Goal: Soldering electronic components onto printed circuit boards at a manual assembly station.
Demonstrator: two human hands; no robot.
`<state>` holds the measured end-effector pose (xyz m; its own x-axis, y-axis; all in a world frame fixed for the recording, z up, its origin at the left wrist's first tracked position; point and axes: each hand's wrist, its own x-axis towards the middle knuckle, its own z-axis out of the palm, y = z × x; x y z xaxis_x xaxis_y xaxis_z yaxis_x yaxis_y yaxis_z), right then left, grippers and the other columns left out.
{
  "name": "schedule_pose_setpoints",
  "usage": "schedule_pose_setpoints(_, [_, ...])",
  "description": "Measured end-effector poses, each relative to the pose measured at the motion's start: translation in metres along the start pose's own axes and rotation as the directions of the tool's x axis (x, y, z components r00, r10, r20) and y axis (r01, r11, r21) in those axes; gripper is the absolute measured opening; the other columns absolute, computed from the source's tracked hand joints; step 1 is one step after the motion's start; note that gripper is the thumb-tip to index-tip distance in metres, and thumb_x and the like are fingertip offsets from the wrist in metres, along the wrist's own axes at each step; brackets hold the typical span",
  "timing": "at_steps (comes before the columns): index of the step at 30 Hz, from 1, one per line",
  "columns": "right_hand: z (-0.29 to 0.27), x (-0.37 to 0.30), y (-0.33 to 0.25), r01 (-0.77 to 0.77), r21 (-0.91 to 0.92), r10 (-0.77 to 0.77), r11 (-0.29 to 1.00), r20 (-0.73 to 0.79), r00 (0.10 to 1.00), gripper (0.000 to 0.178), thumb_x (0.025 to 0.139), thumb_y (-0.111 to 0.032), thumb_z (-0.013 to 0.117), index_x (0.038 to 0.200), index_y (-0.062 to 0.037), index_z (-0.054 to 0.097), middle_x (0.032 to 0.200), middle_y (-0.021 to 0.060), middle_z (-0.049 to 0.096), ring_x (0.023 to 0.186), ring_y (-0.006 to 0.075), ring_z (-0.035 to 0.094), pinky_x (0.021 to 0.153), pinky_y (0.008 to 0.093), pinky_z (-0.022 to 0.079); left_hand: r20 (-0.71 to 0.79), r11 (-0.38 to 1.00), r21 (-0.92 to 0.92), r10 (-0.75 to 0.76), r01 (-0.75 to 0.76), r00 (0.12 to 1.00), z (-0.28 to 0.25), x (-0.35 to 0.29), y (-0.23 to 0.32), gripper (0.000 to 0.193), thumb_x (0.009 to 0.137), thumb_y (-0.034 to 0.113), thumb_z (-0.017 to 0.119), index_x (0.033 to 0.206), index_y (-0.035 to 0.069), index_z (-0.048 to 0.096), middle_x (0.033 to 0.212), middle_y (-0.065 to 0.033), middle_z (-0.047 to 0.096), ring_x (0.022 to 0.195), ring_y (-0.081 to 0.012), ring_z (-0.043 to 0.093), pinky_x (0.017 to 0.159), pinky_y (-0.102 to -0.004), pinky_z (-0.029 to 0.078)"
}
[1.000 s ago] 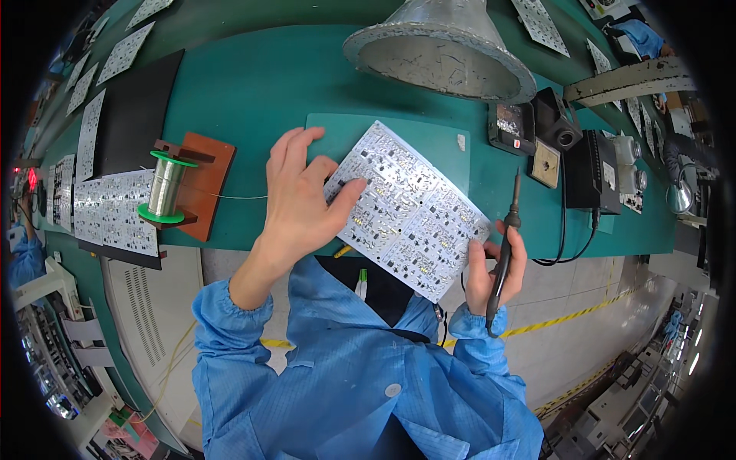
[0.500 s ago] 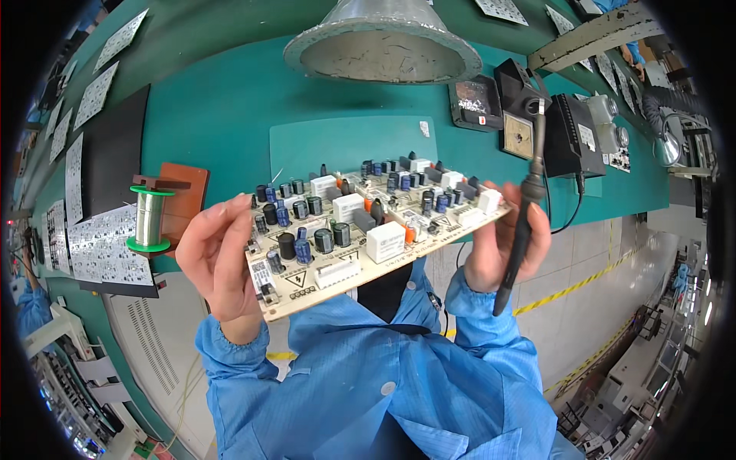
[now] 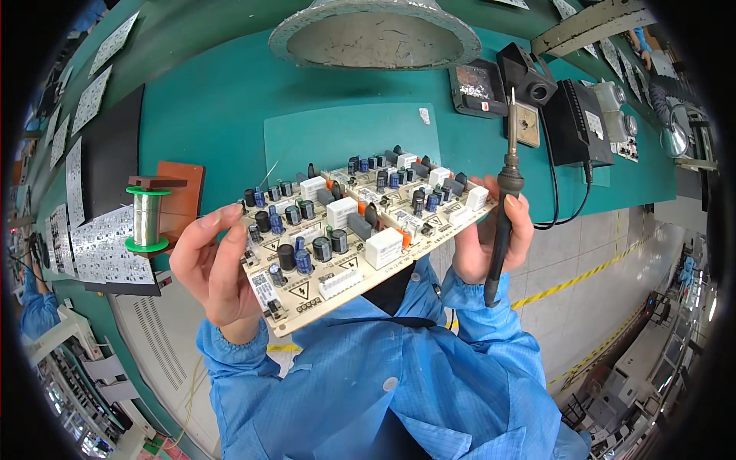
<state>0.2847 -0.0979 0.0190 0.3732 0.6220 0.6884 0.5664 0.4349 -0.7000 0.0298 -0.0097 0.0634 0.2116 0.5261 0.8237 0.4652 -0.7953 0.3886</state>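
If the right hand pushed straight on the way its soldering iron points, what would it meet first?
Probably the black holder, straight ahead of the soldering iron in this view, though depth is unclear.

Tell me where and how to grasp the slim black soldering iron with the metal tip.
I'd take the soldering iron by its long black handle, below the flared black collar, coming from the near side: the bare metal shaft, possibly hot, forms the far end.

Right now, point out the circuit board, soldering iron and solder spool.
Circuit board [image 3: 359,225]: head view, on a grey block near its middle.
Soldering iron [image 3: 510,181]: head view, on its dark collar.
Solder spool [image 3: 147,218]: head view, on the silvery windings.
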Motion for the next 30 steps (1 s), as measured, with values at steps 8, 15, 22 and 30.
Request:
schedule_pose_setpoints(8, [0.003,0.006,0.001,0.047,-0.046,-0.046,0.998,0.017,0.999,0.064,0.072,0.006,0.071,0.127,-0.0079,0.043,0.114,0.0227,0.055,0.098,0.0314,0.061,0.085,0.0415,0.05,0.002,1.0,-0.029,0.012,-0.012,1.0,0.002,-0.005,-0.014,0.028,0.08,-0.008,0.062,0.107,-0.011,0.058,0.112,-0.0233,0.049,0.092,-0.0284,0.063,0.079,-0.0334,0.055])
schedule_pose_setpoints(15, [0.007,0.018,-0.001,0.073,-0.045,-0.07,0.996,0.064,0.995,0.061,0.073,0.007,0.069,0.126,-0.007,0.044,0.112,0.0232,0.055,0.098,0.032,0.061,0.085,0.0411,0.049,-0.057,0.999,0.03,-0.042,0.044,0.997,0.005,-0.011,-0.028,0.039,0.075,0.013,0.074,0.106,-0.007,0.06,0.111,-0.0181,0.051,0.102,-0.0277,0.057,0.085,-0.0348,0.051])
schedule_pose_setpoints(22, [0.013,0.027,-0.01,0.178,-0.068,-0.177,0.982,0.014,0.984,0.054,0.079,0.008,0.062,0.126,-0.0076,0.041,0.11,0.0254,0.053,0.09,0.0298,0.058,0.077,0.0403,0.052,0.118,0.988,-0.096,0.134,-0.123,0.984,-0.015,0.012,-0.019,0.03,0.085,0.002,0.055,0.113,-0.006,0.05,0.115,-0.0209,0.05,0.102,-0.0327,0.057,0.087,-0.0415,0.05])
schedule_pose_setpoints(30, [0.014,0.032,-0.024,0.231,0.124,-0.238,0.965,0.044,0.97,0.051,0.085,-0.015,0.062,0.131,-0.0096,0.039,0.113,0.0245,0.052,0.088,0.0311,0.057,0.074,0.0422,0.049,-0.216,0.968,-0.229,-0.151,0.1,0.965,-0.088,0.041,-0.02,0.042,0.083,0.01,0.067,0.114,-0.011,0.048,0.1,-0.02,0.06,0.094,-0.0257,0.059,0.084,-0.0368,0.05])
